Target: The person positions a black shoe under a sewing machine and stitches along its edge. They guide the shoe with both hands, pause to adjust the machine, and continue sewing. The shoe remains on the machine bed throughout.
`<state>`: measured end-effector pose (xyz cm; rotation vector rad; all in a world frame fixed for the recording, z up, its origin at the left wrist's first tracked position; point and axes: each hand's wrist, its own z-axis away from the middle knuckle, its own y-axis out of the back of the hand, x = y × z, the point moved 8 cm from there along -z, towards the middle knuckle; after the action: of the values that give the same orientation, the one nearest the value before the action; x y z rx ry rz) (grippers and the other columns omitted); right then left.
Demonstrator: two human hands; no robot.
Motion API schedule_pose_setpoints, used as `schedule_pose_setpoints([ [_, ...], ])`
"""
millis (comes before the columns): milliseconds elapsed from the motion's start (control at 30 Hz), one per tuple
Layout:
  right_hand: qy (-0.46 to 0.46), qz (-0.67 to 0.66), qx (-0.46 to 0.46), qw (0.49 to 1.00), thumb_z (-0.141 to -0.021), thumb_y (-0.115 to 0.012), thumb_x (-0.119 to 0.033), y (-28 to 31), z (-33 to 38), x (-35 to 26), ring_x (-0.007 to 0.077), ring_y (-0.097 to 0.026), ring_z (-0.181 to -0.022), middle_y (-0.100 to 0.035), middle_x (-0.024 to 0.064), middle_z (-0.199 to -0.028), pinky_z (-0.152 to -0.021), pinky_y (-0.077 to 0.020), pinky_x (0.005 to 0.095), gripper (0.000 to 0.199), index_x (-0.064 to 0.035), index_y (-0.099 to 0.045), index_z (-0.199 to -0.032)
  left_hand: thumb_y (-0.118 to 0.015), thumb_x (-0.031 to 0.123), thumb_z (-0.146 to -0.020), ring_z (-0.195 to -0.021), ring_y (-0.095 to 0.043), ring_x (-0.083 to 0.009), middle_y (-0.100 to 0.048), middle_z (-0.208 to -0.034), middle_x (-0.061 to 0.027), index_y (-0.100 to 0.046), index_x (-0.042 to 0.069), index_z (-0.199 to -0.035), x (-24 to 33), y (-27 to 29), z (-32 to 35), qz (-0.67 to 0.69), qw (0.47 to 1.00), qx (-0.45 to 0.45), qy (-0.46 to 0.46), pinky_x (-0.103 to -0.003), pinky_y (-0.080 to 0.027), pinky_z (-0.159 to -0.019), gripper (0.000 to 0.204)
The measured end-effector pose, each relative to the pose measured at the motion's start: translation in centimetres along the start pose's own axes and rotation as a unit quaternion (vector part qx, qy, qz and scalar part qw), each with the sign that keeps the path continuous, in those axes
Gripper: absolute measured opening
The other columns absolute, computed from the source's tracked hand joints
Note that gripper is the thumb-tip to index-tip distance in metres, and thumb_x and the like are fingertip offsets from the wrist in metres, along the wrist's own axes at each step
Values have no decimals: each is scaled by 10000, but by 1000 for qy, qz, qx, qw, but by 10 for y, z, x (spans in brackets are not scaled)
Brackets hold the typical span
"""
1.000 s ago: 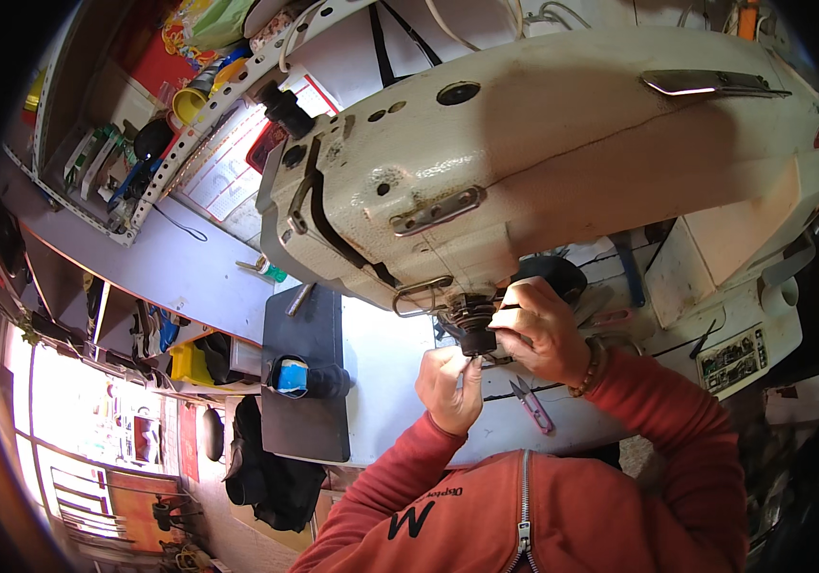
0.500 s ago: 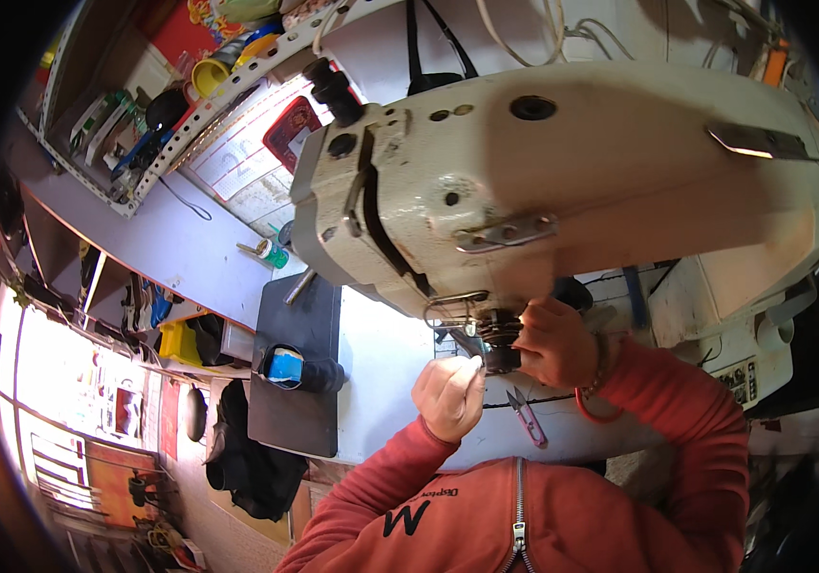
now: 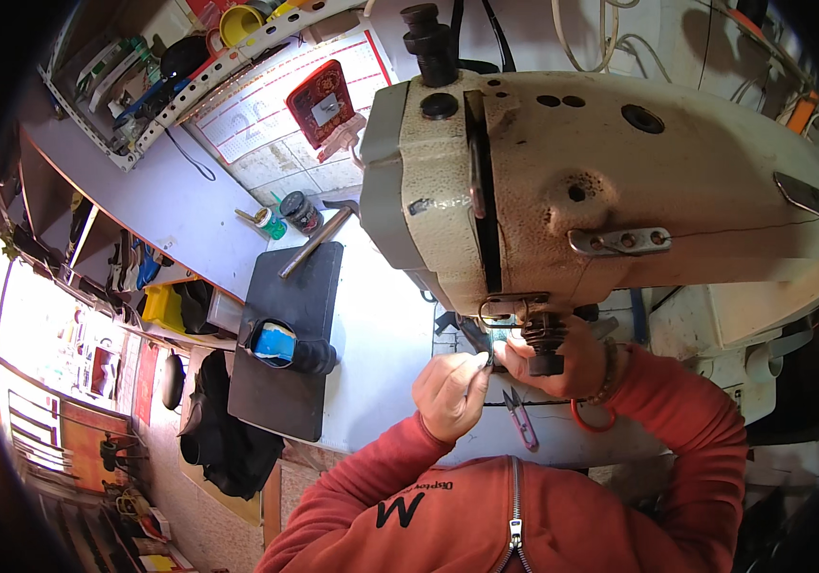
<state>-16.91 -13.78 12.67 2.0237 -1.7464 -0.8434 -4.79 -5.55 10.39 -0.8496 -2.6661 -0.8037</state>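
**Steady Tips in a Tight Space**

From my remote seat I look down on the sewing machine [image 3: 533, 205], its pale head reaching in from the right and its black knob [image 3: 545, 363] standing just in front of the right hand [image 3: 579, 358]. The left hand [image 3: 447, 396] has thumb and forefinger drawn together tip to tip, just beside the right fingers; whatever lies in that pinch is too small for me to make out. The right fingers are curled and partly hidden by the knob, so I cannot tell how far they are parted or what they grip.

For work this fine, I judge a light pinch best, with both wrists quiet and only the fingertips doing the moving. I would want the tips clear of the knob, where a snag seems likeliest. The pink-handled snips [image 3: 522, 420] lie on the white table [image 3: 381, 353], blades toward the hands, so I would give those points room.
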Motion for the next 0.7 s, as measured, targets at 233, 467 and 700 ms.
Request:
schedule_pose_setpoints([
  [233,41,40,-13,998,-668,-745,-94,-4,6,-4,285,-556,-760,-500,105,-830,-669,-504,379,217,-50,-646,-856,-733,-65,-682,-695,-612,-258,-629,-852,-69,-659,65,-991,9,-2,-4,-25,998,-17,-50,-331,-499,-598,343],
  [467,27,13,-14,999,-689,-742,-91,-3,7,1,277,-554,-762,-499,103,-829,-670,-494,380,211,-48,-636,-867,-718,-48,-651,-689,-608,-220,-603,-811,-57,-698,64,-998,12,-6,-8,-35,996,-15,-77,-317,-491,-592,365],
  [700,25,38,-5,999,-666,-726,-80,1,3,-3,271,-507,-721,-484,84,-793,-660,-467,392,210,-55,-593,-826,-717,-3,-672,-956,-597,-291,-625,-1043,-94,-647,79,-1035,7,-17,2,-66,992,30,-104,-392,-508,-788,378],
])
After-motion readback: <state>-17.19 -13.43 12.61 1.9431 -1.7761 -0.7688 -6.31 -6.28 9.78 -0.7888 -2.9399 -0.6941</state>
